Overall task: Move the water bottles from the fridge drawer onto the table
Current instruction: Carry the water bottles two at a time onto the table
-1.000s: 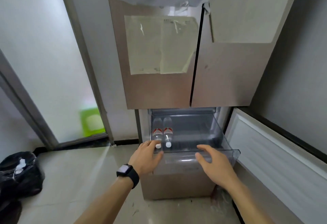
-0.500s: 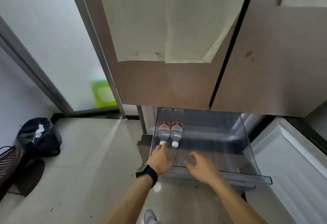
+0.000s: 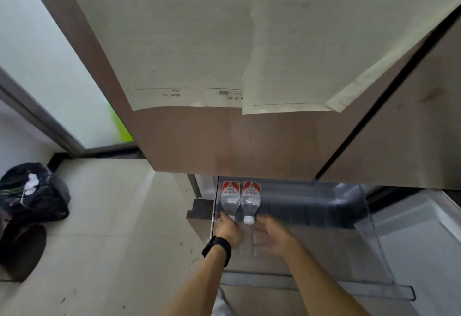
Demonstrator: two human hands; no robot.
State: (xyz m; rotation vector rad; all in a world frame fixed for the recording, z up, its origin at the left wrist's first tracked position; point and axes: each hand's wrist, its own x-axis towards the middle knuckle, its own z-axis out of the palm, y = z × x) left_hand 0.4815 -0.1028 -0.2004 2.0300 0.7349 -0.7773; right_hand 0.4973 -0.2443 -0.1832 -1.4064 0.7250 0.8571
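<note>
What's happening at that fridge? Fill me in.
A person is leaning over the open fridge drawer, reaching for two water bottles that lie side by side at its left end, caps towards the person. The left hand, with a black watch on its wrist, is at the cap end of the left bottle. The right hand is blurred just short of the right bottle. Neither bottle is lifted yet, and no table is in view.
</note>
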